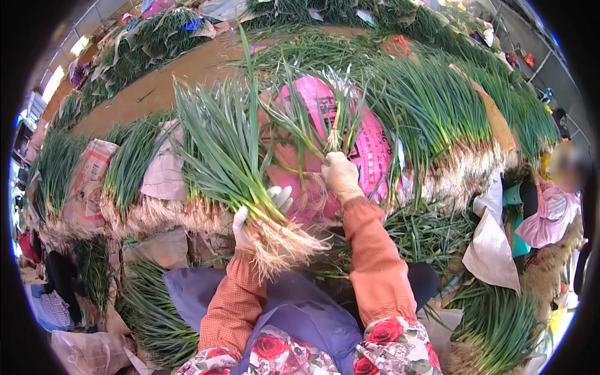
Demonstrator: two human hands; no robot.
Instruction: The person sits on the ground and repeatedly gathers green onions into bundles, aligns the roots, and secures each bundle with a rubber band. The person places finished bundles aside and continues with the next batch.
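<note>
A thick bunch of green onions (234,161) is gripped near its base in my gloved left hand (260,220). The long green leaves lean up and left, and the pale roots hang toward my lap. My gloved right hand (341,176) is shut on a few thin green onion stalks (311,145) in front of me. Beneath it lies a pink printed plastic sack (375,154) that bears writing. Some loose plants with roots lie on this sack, one with its roots (333,139) just above my right hand. A purple apron (300,300) covers my lap.
Dense rows of green onions (436,108) stand at the right, with more bundles (131,164) between woven sacks (89,183) at the left. Cut leaves (426,234) lie by my right arm. Other bundles (154,304) flank me. A person in pink (548,211) sits at far right.
</note>
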